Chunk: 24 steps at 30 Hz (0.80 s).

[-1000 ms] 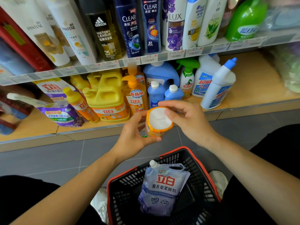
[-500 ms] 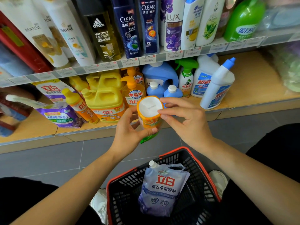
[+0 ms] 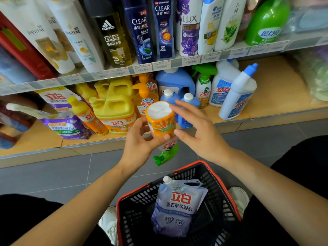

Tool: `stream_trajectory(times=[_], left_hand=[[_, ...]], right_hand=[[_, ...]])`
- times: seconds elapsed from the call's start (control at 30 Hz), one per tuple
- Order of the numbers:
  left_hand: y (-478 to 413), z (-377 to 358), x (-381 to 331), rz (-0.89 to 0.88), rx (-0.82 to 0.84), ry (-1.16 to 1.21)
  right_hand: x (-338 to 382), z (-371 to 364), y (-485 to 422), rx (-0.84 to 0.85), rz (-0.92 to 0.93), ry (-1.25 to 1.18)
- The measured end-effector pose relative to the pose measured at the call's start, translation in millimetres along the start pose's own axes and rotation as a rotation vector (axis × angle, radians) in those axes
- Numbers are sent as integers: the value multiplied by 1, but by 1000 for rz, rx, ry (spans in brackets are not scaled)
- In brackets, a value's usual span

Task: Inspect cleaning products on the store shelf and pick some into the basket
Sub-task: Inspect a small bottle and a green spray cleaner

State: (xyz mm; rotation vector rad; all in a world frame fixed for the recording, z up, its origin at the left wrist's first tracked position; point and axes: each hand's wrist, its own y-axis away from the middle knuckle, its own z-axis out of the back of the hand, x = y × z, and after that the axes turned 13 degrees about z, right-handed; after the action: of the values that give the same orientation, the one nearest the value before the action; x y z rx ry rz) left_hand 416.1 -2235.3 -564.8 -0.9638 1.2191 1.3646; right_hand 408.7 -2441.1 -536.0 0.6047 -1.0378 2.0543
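Observation:
An orange-labelled spray bottle with a green trigger head is held upside down in front of the lower shelf, its white base facing me. My left hand grips its body from the left, thumb across the label. My right hand is beside it on the right, fingers spread, the thumb tip touching the label; the other fingers look clear of the base. Below, a black basket with a red rim sits on the floor and holds a pale purple softener refill pouch.
The lower wooden shelf carries yellow detergent jugs, blue bottles, a matching green-trigger sprayer and white toilet-cleaner bottles. The upper shelf holds shampoo and body-wash bottles. Grey tiled floor lies below, with my knees on either side.
The bottle has been raised and tipped so more of its orange label and green trigger show. My right hand's fingers have lifted off the white base and spread.

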Motion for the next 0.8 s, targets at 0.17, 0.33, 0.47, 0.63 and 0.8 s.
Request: stream_trajectory(times=[0.17,0.33,0.47,0.63,0.8], left_hand=[[-4,5,-7,83,-12,251],[-10,6,-11,147,47,460],[-13,8,-11,164,56,589],[-22,14,-5,270,87,618],[-29,6,11,502,71,372]], right_hand=[[-26,4,6,242,-408,-5],[-40,-9,14,268,-567,-316],[-46,-5,15,16,-709,-607],[-45,7,19,63,-635,-581],[-43,29,28,-149,-555,-458]])
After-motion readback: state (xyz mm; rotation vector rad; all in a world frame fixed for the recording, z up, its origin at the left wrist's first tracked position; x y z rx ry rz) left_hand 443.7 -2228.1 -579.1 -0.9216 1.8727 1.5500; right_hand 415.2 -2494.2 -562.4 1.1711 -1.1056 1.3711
